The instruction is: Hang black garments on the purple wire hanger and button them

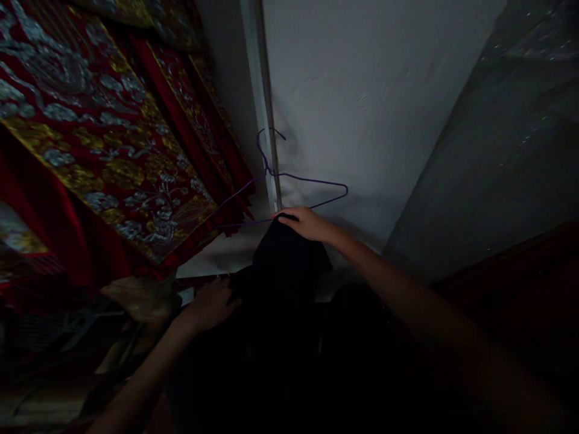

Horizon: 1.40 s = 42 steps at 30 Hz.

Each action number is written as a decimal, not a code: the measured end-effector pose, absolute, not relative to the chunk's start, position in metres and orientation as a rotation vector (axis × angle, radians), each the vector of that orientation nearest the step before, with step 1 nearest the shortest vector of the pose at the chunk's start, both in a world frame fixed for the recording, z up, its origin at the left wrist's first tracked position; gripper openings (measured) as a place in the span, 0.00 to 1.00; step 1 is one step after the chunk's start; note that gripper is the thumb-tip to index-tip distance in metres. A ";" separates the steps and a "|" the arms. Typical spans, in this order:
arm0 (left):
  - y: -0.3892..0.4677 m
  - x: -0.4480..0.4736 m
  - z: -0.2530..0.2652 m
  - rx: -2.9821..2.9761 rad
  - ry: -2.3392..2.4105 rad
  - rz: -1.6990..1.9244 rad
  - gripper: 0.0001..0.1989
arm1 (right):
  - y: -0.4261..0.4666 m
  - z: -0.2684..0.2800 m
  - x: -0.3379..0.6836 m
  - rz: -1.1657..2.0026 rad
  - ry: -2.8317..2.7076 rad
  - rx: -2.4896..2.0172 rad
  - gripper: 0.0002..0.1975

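Note:
A thin purple wire hanger (312,179) is upright in the middle, its hook at the top. My right hand (305,222) is closed at the hanger's bottom bar, pinching the upper edge of a dark cloth garment (287,259). The garment hangs below that hand, and its lower part merges into the shadow. My left hand (212,304) lies against the garment's left side with its fingers apart. It is too dark to make out the garment's exact kind.
Red drapery with gold and silver embroidery (122,144) hangs on the left. A narrow metal strip (260,72) runs down the pale wall (362,90) behind the hanger. A grey translucent sheet (497,157) covers the right side. Dim clutter (54,392) lies at lower left.

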<state>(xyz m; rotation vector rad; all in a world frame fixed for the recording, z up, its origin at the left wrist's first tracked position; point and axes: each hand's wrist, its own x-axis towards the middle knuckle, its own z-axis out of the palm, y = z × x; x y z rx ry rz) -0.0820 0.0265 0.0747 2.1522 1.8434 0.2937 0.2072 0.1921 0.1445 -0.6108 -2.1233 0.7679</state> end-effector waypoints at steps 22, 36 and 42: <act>0.071 -0.096 0.086 2.213 1.652 0.761 0.19 | 0.160 0.128 0.277 0.461 -2.102 -0.809 0.13; 0.021 -0.097 0.139 2.715 1.335 0.668 0.03 | 0.151 0.125 0.277 0.450 -2.022 -0.866 0.13; 0.007 -0.094 0.142 2.469 1.458 0.942 0.05 | 0.150 0.126 0.269 0.512 -2.047 -0.805 0.11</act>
